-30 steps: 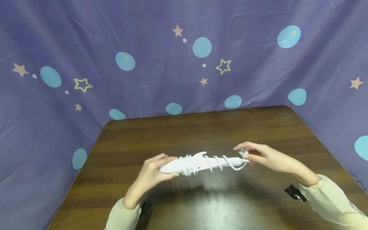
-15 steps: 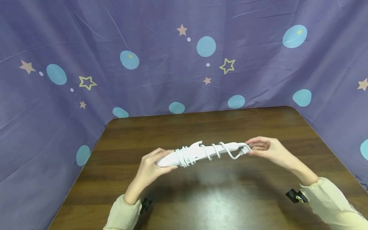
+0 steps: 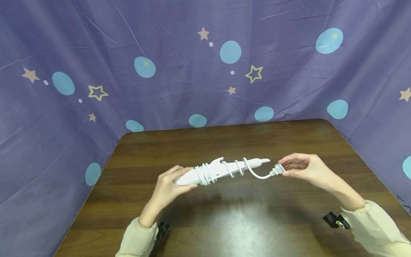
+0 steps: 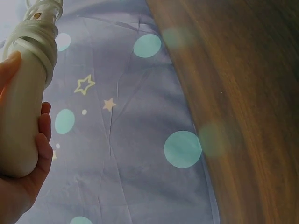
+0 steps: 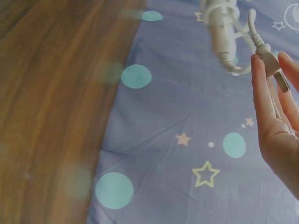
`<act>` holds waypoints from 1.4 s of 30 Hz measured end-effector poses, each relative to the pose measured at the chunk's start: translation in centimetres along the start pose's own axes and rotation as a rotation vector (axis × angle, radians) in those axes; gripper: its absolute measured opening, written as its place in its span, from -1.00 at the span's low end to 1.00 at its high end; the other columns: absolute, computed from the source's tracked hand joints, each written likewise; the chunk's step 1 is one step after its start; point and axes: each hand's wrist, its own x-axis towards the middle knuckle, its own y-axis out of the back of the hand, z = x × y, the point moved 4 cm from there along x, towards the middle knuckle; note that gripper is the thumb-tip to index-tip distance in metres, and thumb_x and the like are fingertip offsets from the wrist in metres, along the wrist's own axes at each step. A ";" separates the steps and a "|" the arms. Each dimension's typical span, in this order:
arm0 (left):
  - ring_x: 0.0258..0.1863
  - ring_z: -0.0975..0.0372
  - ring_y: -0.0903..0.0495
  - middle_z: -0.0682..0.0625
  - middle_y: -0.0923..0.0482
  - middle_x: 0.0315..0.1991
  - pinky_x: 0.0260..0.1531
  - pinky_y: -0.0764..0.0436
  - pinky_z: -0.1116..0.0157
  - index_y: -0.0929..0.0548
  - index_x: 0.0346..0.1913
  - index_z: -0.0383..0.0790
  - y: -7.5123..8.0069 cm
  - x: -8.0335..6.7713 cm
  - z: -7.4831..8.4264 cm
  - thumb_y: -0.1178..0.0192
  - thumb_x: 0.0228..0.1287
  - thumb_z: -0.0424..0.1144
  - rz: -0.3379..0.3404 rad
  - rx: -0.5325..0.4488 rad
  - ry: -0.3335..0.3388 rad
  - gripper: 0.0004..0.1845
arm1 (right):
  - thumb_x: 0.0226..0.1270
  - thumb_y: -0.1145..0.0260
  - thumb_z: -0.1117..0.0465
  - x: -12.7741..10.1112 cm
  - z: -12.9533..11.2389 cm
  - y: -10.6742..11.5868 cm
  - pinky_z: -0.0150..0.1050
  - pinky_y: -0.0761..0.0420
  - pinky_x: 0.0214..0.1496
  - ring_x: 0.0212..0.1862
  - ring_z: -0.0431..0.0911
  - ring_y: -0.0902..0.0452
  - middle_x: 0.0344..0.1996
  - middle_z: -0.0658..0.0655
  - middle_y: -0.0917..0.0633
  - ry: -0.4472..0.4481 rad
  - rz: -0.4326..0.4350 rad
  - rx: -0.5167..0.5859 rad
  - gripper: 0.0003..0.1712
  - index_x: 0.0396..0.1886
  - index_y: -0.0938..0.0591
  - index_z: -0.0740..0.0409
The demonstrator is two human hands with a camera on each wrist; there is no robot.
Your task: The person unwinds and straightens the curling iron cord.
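Observation:
A long white appliance [image 3: 221, 170] with its white cord [image 3: 236, 168] wound around it is held in the air above the brown table [image 3: 244, 221]. My left hand [image 3: 167, 187] grips its blunt left end [image 4: 21, 116]. My right hand [image 3: 305, 167] pinches the cord's plug [image 3: 277, 170] between thumb and fingers, just right of the appliance's narrow tip [image 3: 264, 161]. A short loop of cord hangs free between plug and body. In the right wrist view the plug [image 5: 271, 63] sits between my fingertips [image 5: 259, 70], with the tip [image 5: 222, 32] beyond.
A purple cloth [image 3: 199, 71] with blue dots and stars hangs behind and around the table. The table's far edge [image 3: 224, 125] runs just under it. Black wrist straps [image 3: 334, 219] show at both sleeves.
My right hand has pulled the plug away from the appliance's tip to the right, freeing one turn of cord. The appliance has risen slightly and tilted, right end higher.

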 end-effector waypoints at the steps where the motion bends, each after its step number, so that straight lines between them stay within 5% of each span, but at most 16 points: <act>1: -0.50 0.35 -0.45 0.08 -0.57 -0.39 -0.53 -0.38 0.48 -0.66 -0.23 -0.20 -0.1 0.0 0.0 -0.47 -0.34 -0.18 -0.001 0.005 -0.007 -0.55 | -0.01 -0.31 0.44 0.0 -0.3 0.1 -0.30 -0.54 -0.29 -0.27 -0.20 -0.60 -0.34 -0.05 -0.67 0.000 0.010 0.007 -0.67 -0.17 -0.53 0.44; 15: -0.51 0.33 -0.47 0.07 -0.57 -0.43 -0.52 -0.40 0.46 -0.66 -0.25 -0.22 -0.6 -0.3 0.0 -0.48 -0.40 -0.21 -0.040 0.036 -0.060 -0.53 | 0.01 -0.33 0.40 1.3 -1.2 1.2 -0.46 -0.50 -0.29 -0.28 -0.31 -0.59 -0.34 -0.19 -0.67 -0.007 0.308 -0.026 -0.65 -0.13 -0.58 0.29; 22: -0.51 0.33 -0.47 0.07 -0.57 -0.43 -0.53 -0.40 0.47 -0.66 -0.25 -0.21 -0.5 -0.3 0.0 -0.48 -0.41 -0.21 -0.035 0.029 -0.055 -0.53 | 0.02 -0.32 0.41 2.1 0.2 1.8 -0.49 -0.49 -0.27 -0.27 -0.31 -0.59 -0.34 -0.13 -0.68 0.025 0.336 0.066 -0.69 -0.16 -0.60 0.26; 29: -0.49 0.31 -0.49 0.05 -0.59 -0.39 -0.49 -0.42 0.46 -0.66 -0.23 -0.23 -0.2 -0.2 0.0 -0.49 -0.43 -0.27 -0.018 -0.013 -0.038 -0.52 | 0.02 -0.31 0.41 4.1 9.3 4.6 -0.40 -0.49 -0.17 -0.15 -0.14 -0.58 -0.19 0.11 -0.65 0.126 0.225 0.232 -0.62 -0.08 -0.58 0.24; 32: -0.49 0.29 -0.49 0.03 -0.60 -0.39 -0.49 -0.41 0.48 -0.66 -0.24 -0.26 -0.1 -0.1 -0.1 -0.50 -0.46 -0.30 -0.003 -0.031 -0.019 -0.51 | 0.01 -0.28 0.48 4.3 10.3 4.8 -0.42 -0.50 -0.22 -0.17 -0.12 -0.58 -0.18 0.13 -0.65 0.155 0.207 0.216 -0.59 -0.06 -0.57 0.27; 37: -0.51 0.28 -0.46 -0.02 -0.59 -0.42 -0.49 -0.34 0.55 -0.65 -0.28 -0.31 0.3 0.1 0.0 -0.50 -0.49 -0.34 0.011 -0.035 0.037 -0.52 | 0.01 -0.33 0.36 3.4 6.9 3.3 -0.45 -0.52 -0.32 -0.23 -0.26 -0.59 -0.27 -0.03 -0.67 0.100 0.225 0.058 -0.66 -0.13 -0.59 0.25; 42: -0.52 0.24 -0.46 -0.09 -0.57 -0.46 -0.49 -0.35 0.54 -0.64 -0.31 -0.40 1.3 1.1 1.8 -0.48 -0.51 -0.44 0.050 -0.024 0.035 -0.53 | 0.01 -0.33 0.39 2.6 3.8 2.0 -0.44 -0.52 -0.33 -0.29 -0.34 -0.57 -0.34 -0.17 -0.66 0.023 0.208 -0.051 -0.69 -0.18 -0.57 0.40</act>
